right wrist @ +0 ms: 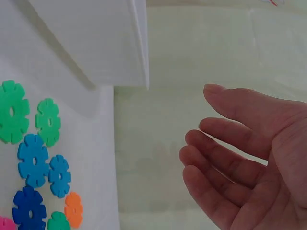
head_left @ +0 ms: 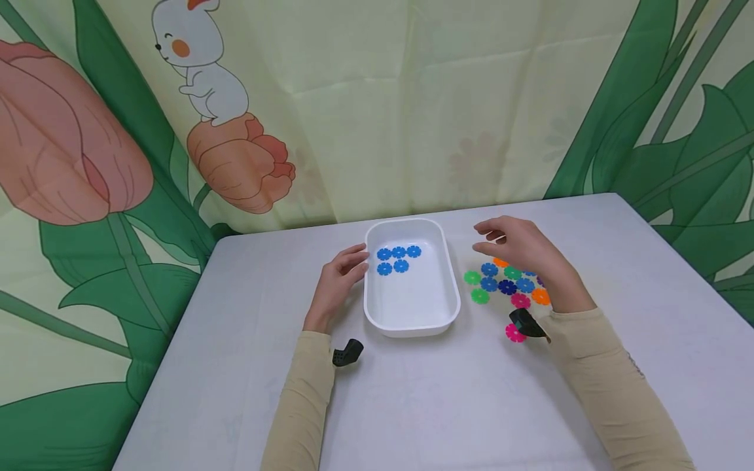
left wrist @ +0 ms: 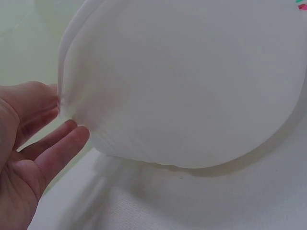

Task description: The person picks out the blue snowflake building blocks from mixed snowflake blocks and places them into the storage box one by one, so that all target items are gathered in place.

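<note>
A white rectangular tray [head_left: 412, 314] stands mid-table with several blue flower-shaped discs [head_left: 398, 252] inside, toward its far left. My left hand [head_left: 340, 281] is at the tray's left side, its fingertips touching the outer wall near the rim; the left wrist view shows these fingers [left wrist: 62, 148] against the white wall. My right hand [head_left: 518, 245] is raised to the right of the tray, above the loose discs. In the right wrist view the right hand [right wrist: 240, 167] has loosely bent fingers, thumb apart, and nothing between them.
Loose flower discs in green [head_left: 480, 296], blue [head_left: 489, 284], dark blue [head_left: 507, 287], orange [head_left: 540, 296] and pink [head_left: 521, 300] lie right of the tray. One pink disc [head_left: 515, 333] lies nearer the front. A printed curtain [head_left: 365, 131] hangs behind the white table [head_left: 235, 366].
</note>
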`<state>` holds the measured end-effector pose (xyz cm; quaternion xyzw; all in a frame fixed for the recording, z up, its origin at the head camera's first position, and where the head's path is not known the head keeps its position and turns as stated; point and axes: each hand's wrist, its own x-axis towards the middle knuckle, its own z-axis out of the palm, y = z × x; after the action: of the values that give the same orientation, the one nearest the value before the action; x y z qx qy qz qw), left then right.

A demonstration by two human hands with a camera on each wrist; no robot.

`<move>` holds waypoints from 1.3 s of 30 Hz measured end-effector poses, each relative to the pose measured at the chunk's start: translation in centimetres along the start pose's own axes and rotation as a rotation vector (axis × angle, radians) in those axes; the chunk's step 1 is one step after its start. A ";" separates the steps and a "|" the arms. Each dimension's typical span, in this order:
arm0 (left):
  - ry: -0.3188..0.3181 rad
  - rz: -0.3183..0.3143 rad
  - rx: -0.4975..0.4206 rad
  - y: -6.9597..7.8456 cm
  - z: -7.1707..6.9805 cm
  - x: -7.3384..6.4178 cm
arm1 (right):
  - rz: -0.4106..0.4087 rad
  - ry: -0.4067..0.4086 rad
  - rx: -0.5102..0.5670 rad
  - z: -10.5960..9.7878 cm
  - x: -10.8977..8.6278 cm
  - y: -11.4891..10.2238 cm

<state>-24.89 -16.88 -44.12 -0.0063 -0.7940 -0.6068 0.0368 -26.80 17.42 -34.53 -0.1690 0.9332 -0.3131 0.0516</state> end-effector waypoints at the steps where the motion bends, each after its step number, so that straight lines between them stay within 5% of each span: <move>1: 0.001 0.001 -0.001 0.0 0.0 0.0 | 0.000 -0.005 -0.007 0.0 -0.2 0.1; 19: -0.004 0.029 -0.024 -0.2 0.0 0.0 | -0.080 -0.144 -0.109 0.8 -2.0 3.4; 39: 0.007 0.032 -0.003 -0.2 0.1 0.0 | -0.014 -0.169 -0.052 2.1 -1.7 6.1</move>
<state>-24.90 -16.79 -44.34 -0.0170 -0.7927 -0.6074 0.0491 -26.52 21.33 -39.89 -0.2026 0.9322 -0.2735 0.1234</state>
